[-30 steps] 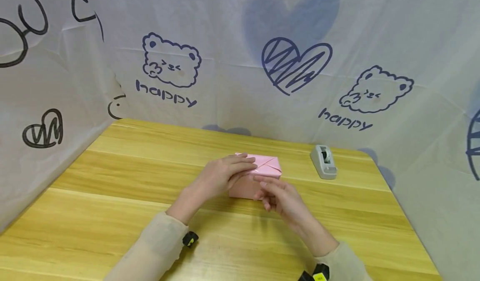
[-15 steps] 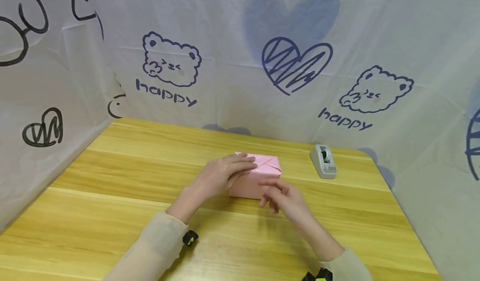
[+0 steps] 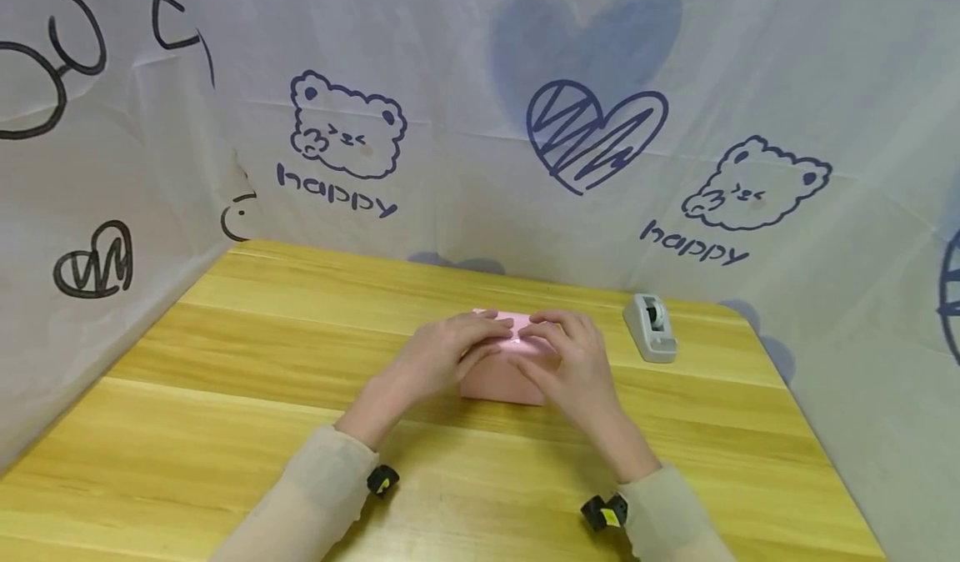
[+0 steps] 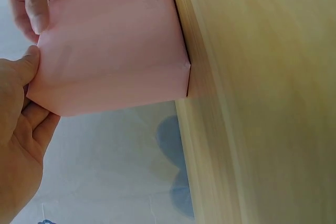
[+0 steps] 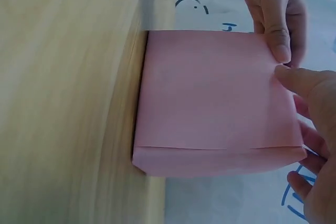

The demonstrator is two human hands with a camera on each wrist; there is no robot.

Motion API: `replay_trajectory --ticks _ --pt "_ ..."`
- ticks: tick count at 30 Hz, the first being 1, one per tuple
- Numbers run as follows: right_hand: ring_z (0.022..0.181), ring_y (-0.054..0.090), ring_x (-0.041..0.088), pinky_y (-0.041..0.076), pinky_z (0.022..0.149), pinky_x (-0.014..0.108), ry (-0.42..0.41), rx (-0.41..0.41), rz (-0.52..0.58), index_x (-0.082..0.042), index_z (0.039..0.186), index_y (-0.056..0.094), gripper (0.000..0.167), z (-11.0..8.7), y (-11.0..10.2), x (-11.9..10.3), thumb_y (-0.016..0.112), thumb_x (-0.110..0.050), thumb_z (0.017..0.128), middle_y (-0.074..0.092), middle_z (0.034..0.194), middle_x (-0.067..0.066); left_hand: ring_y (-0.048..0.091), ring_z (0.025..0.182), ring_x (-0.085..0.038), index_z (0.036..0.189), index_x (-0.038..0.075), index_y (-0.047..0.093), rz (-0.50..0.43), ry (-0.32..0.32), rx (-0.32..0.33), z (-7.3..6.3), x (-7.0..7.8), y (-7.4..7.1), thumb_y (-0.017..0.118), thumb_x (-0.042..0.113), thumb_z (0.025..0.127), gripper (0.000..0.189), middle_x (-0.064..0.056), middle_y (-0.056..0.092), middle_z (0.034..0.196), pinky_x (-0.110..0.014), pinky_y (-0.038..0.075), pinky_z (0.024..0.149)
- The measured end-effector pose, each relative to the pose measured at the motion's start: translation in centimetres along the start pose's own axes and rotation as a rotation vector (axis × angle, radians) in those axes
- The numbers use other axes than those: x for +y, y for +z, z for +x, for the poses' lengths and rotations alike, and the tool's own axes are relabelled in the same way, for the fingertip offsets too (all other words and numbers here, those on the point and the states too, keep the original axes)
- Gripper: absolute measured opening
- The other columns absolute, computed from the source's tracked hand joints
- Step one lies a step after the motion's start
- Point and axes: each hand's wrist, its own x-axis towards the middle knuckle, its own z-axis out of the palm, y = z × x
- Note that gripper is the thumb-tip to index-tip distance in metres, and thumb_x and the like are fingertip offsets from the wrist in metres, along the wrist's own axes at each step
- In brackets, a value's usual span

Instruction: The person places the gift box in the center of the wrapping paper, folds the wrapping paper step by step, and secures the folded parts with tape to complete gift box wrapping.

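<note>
A pink paper-wrapped box point(image 3: 501, 377) stands on the wooden table in front of me. My left hand point(image 3: 453, 347) lies over the left part of its top, fingers on the upper face and thumb at the front upper edge. From the other side my right hand point(image 3: 576, 363) holds the same edge, thumb on the front and curved fingers on top. Both thumbs almost meet in the right wrist view, at the rim of the pink box point(image 5: 215, 90). Much of the box's top is hidden under the hands.
A grey-white tape dispenser point(image 3: 651, 330) stands to the right of the box, near the back of the wooden table point(image 3: 225, 362). Behind the table hangs a white cloth point(image 3: 465, 170) with drawn bears and hearts.
My right hand has moved up and forward from beside the box's front face onto its top edge. The left hand stays where it was on the box.
</note>
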Motion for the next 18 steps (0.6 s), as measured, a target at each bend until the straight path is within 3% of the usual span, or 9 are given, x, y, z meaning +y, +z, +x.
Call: replay_trajectory --ticks 10,14,18 --pt "0.107 0.064 0.031 0.051 0.096 0.049 -0.011 -0.012 -0.022 -0.008 0.095 0.076 0.030 -0.1 0.2 0.3 0.094 -0.023 0.077 0.070 0.110 0.008 0.063 0.131 -0.027 0.128 0.009 0.074 -0.004 -0.008 -0.013 0.2 0.4 0.0 0.069 0.015 0.101 0.028 -0.006 0.071 0.133 -0.044 0.050 0.110" --pt "0.114 0.062 0.032 0.051 0.101 0.050 0.065 -0.066 0.043 -0.007 0.105 0.077 0.032 0.0 -0.2 0.2 0.091 -0.023 0.082 0.070 0.116 0.009 0.058 0.136 -0.028 0.132 0.010 0.072 -0.068 -0.094 -0.057 0.2 0.6 -0.2 0.067 0.017 0.102 0.031 -0.005 0.067 0.140 -0.046 0.046 0.114" --pt "0.124 0.061 0.034 0.051 0.105 0.054 0.224 -0.080 0.174 -0.005 0.123 0.074 0.036 0.1 -1.1 0.5 0.082 -0.018 0.091 0.068 0.129 0.013 0.047 0.146 -0.025 0.143 0.015 0.064 -0.173 -0.230 -0.089 0.2 0.8 -0.7 0.062 0.021 0.106 0.038 -0.001 0.056 0.153 -0.048 0.038 0.120"
